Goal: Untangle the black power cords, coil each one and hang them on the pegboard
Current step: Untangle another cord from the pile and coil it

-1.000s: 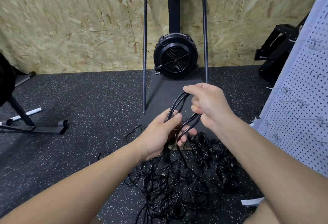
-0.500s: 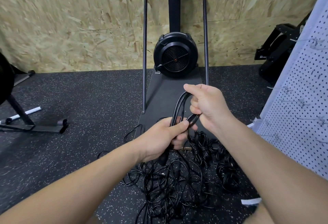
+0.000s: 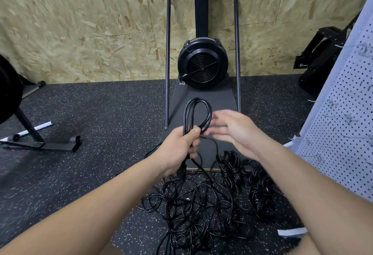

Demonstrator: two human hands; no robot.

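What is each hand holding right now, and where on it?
The left hand grips the looped cord at the base of its loops. The right hand, blurred, fingers straight, holds nothing.

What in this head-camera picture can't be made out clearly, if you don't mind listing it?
- Right hand: motion-blurred in the head view, so whether its fingers touch the coiled cord is unclear.
- Plug below the left hand: mostly hidden by that hand.
- Tangled cords: their number is lost in overlapping loops.
- Pegboard: cut off by the right edge; its hooks are thin and blurred.
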